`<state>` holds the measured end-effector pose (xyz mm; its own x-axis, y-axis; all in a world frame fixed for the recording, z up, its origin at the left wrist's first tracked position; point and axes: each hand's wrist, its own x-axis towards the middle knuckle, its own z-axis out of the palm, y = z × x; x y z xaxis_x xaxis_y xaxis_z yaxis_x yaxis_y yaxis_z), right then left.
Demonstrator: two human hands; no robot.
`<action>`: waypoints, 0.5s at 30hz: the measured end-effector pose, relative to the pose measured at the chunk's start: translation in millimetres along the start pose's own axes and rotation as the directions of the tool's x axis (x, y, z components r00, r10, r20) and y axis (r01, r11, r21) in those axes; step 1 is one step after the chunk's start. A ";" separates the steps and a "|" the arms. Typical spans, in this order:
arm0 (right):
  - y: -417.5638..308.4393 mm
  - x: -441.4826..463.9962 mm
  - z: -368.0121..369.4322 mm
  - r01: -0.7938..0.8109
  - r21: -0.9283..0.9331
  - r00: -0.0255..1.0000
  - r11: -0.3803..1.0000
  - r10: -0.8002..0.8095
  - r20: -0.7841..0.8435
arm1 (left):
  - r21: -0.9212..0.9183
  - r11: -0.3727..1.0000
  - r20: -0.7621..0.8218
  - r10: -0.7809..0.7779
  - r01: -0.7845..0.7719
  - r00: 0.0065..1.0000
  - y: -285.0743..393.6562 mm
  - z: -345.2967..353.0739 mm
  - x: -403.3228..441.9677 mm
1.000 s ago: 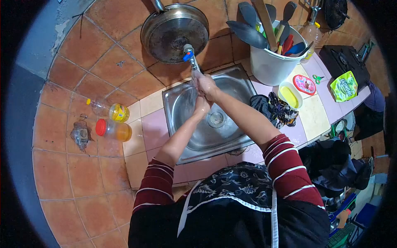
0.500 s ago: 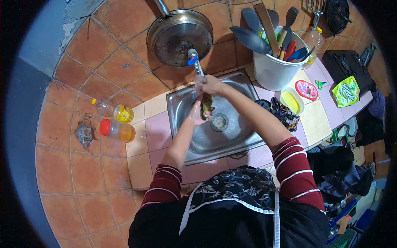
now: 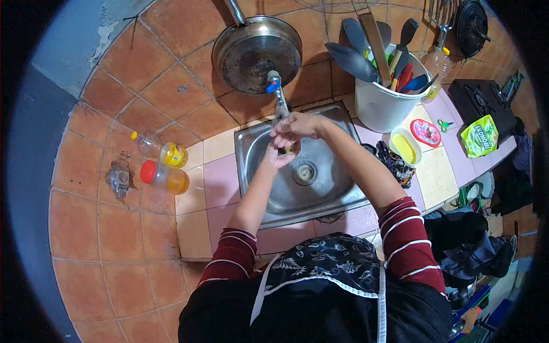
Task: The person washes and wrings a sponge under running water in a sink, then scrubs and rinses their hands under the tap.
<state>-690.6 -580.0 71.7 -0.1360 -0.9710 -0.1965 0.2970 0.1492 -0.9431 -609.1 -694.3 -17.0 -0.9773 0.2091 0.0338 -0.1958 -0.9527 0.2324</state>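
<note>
Over the steel sink (image 3: 251, 208), both of my hands are together under the tap (image 3: 277, 94). My left hand (image 3: 284, 155) is palm up, its fingers curled round a small dark and yellow-green thing (image 3: 282, 151); most of that thing is covered, so its kind is unclear. Just above it, my right hand (image 3: 298, 126) lies across the left fingers with its own fingers bent and closed. Whether the right fingers also grip the thing is hidden. The left wrist looks wet. The sink drain (image 3: 305, 172) shows right of the hands.
A frying pan (image 3: 257, 57) hangs behind the tap. A white bucket of utensils (image 3: 383, 108), a yellow-filled tub (image 3: 404, 150), a pink lid (image 3: 425, 132), green scissors (image 3: 444, 125) and a green pouch (image 3: 479, 137) stand right. Left are an oil bottle (image 3: 173, 155) and a red-lidded jar (image 3: 166, 177).
My right hand has come down from the tap's stream onto my left hand. The dark and yellow-green thing, more visible before, is now mostly covered. The view has shifted slightly.
</note>
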 end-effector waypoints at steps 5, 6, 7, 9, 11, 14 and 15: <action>6.0 2.7 -0.5 0.023 -0.162 0.987 0.986 -0.048 -0.150 | 0.103 0.990 -0.581 0.141 -0.100 0.801 7.5 -4.6 -0.2; 7.5 3.1 0.6 0.060 -0.078 0.993 0.995 -0.068 -0.098 | 0.158 0.985 -0.533 0.144 -0.069 0.834 10.0 -7.2 0.0; 10.2 5.0 4.2 0.061 -0.079 0.993 0.995 -0.069 -0.101 | 0.215 0.976 -0.482 0.141 -0.040 0.865 12.9 -9.4 0.7; 19.5 10.6 18.1 0.255 -0.641 0.802 0.724 -0.528 -0.278 | 0.313 0.949 -0.592 0.228 -0.040 0.773 11.3 -16.1 -2.3; 60.6 38.7 17.7 0.186 -0.776 0.706 0.603 -0.631 -0.321 | 0.335 0.937 -0.468 0.258 -0.101 0.845 3.0 -12.9 -2.8; 62.6 29.2 33.1 -0.293 -0.814 0.739 0.502 -0.422 -0.525 | 0.348 0.927 -0.214 0.226 -0.142 0.950 -11.2 0.9 -1.8; 56.2 20.4 32.2 -0.235 -0.744 0.773 0.625 -0.344 -0.533 | 0.371 0.921 -0.210 0.209 -0.120 0.955 -16.2 14.0 -4.4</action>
<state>-646.3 -597.4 23.3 -0.7113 -0.7023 0.0295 -0.4854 0.4605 -0.7432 -600.5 -676.7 -7.2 -0.9913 -0.0459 -0.1237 -0.0332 -0.8205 0.5706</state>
